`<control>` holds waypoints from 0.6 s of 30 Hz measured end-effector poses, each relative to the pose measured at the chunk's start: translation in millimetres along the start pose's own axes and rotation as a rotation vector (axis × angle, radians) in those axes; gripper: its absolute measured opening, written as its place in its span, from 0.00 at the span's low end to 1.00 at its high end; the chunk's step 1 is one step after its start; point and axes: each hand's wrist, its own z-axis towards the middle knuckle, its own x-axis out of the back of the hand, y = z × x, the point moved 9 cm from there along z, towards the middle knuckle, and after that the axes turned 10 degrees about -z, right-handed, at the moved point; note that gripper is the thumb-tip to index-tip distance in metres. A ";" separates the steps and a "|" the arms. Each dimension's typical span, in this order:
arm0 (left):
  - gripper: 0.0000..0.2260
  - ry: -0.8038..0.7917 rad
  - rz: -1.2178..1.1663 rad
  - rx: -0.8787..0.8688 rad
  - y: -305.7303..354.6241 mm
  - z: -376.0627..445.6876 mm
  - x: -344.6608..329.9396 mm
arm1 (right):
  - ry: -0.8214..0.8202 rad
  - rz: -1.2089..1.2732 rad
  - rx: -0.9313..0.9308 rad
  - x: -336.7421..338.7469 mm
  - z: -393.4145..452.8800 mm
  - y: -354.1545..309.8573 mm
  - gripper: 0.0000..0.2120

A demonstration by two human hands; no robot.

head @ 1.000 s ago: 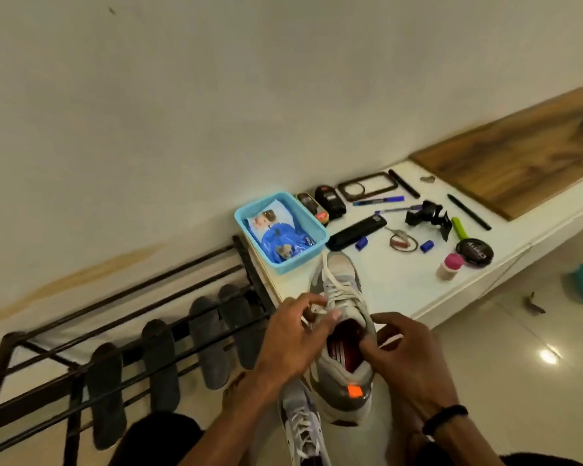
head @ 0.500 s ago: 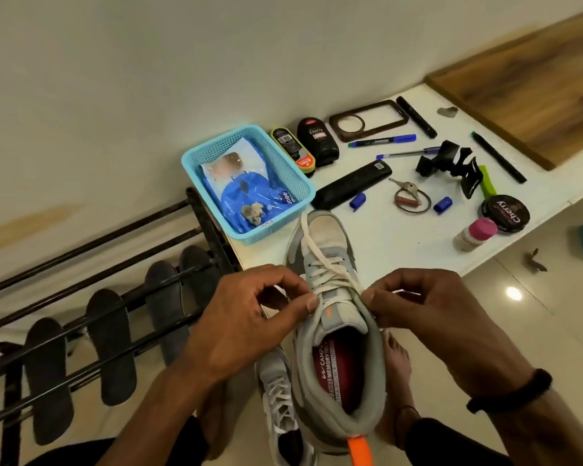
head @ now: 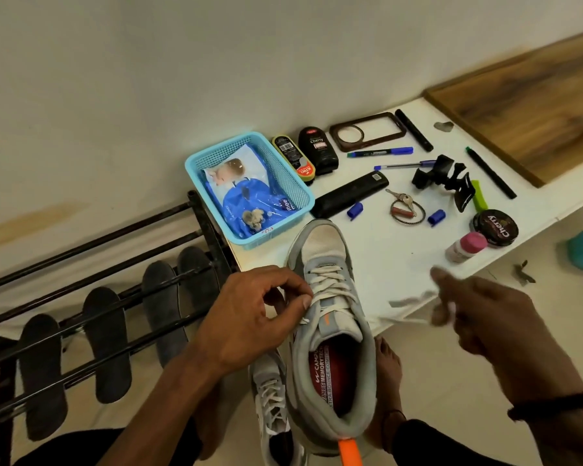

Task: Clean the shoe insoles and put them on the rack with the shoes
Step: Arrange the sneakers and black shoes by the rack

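Observation:
A grey sneaker (head: 327, 264) lies toe-away on the white shelf edge, with a red printed insole (head: 330, 371) inside it. My left hand (head: 249, 317) pinches the white lace at the sneaker's left eyelets. Blurred with motion, my right hand (head: 478, 314) holds the other lace end (head: 414, 319) drawn out to the right of the shoe. A second grey sneaker (head: 273, 408) sits lower, partly hidden under the first. Several dark insoles (head: 106, 341) lean in a row on the black metal rack (head: 81, 243) at the left.
On the white shelf (head: 384, 257) are a blue basket (head: 293, 183) holding a plastic packet, shoe polish bottles (head: 317, 153), pens, keys (head: 404, 206), a polish tin (head: 495, 225) and a pink-capped bottle (head: 465, 247). A wooden board (head: 525, 109) lies at the far right. A bare foot (head: 387, 371) rests on the tiled floor.
My right hand has swung out to the right, pulling the lace end away from the shoe. The left hand stays pinched at the laces. The view has tilted down slightly.

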 end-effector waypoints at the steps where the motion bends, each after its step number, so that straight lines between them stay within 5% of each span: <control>1: 0.05 -0.008 0.007 -0.005 1.0 -1.1 0.9 | 0.079 -0.434 0.000 6.9 2.0 11.7 0.16; 3: 0.05 -0.007 0.030 -0.023 4.8 -2.5 3.7 | 0.187 -0.860 0.047 2.6 2.2 16.4 0.15; 6: 0.06 -0.013 0.058 -0.060 11.1 -1.9 4.8 | 0.258 -0.643 0.312 -17.5 -1.1 -18.8 0.13; 10: 0.08 -0.063 0.160 -0.096 17.6 -3.0 -2.4 | -0.102 -0.313 0.399 -71.1 -6.8 -52.1 0.08; 13: 0.09 -0.090 0.232 -0.113 20.8 -3.9 -9.6 | -0.087 -0.418 0.450 -73.2 -4.7 -56.8 0.07; 18: 0.08 -0.126 0.279 -0.135 24.3 -1.5 -18.0 | 0.040 -0.835 0.792 -90.7 -23.0 -74.3 0.09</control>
